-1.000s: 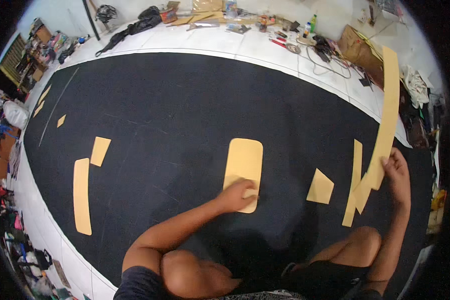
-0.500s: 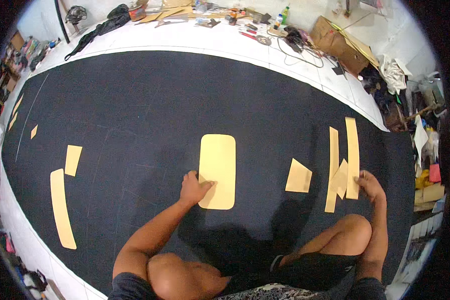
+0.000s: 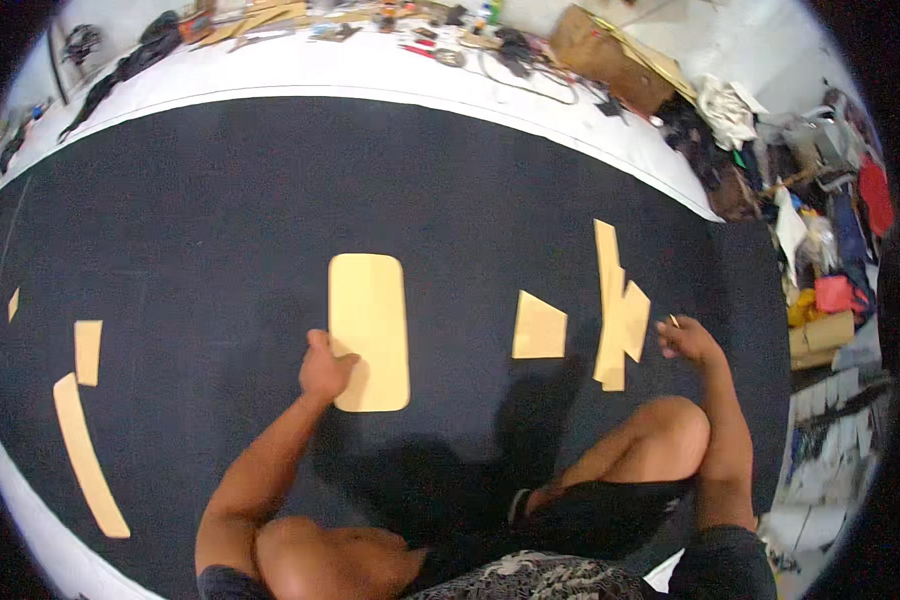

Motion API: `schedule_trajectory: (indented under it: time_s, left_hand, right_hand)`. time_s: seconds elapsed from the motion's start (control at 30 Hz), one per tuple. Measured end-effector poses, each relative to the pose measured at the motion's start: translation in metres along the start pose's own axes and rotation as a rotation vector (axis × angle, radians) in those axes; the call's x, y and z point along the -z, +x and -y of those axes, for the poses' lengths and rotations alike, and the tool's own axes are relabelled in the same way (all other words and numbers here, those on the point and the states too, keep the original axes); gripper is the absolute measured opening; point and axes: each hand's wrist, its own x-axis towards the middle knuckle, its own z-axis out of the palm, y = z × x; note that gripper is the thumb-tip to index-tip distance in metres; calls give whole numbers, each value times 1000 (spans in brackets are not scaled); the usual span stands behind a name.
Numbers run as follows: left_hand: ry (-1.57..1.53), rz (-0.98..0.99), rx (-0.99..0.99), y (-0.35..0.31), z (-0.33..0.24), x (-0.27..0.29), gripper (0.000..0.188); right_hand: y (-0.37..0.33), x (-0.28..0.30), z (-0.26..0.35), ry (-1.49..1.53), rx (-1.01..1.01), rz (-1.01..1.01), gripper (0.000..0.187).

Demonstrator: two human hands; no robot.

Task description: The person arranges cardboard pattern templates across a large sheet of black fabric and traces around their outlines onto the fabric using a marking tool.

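On the black sheet lies a yellow rounded-rectangle card template. My left hand holds it at its left edge, thumb on top and fingers beside the edge. To the right is a four-sided template, then long narrow strips lying overlapped. A slanted card piece touches them on the right. My right hand is closed just beyond that piece, not touching it. A small pale tip shows between its fingers; what it belongs to is too small to make out.
Farther left lie a small four-sided piece, a long curved strip and a small diamond-shaped piece. Tools and a cable are on the white floor at the back. Brown cardboard leans by the wall; clutter crowds the right side.
The view has shifted, so the pieces appear farther left. The rightmost strip now lies over its neighbour, and my right hand has come off it. My left hand stays on the rounded template.
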Motion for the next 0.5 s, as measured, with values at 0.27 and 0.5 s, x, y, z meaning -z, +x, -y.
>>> schedule_trajectory:
  time_s: [0.27, 0.5]
  left_hand:
    - [-261, -196, -305, 57, 42, 31, 44]
    - [-328, -318, -185, 81, 102, 103, 49]
  right_hand:
    - [5, -10, 40, 22, 179, -66, 46]
    - [-11, -27, 68, 60, 202, -70, 54]
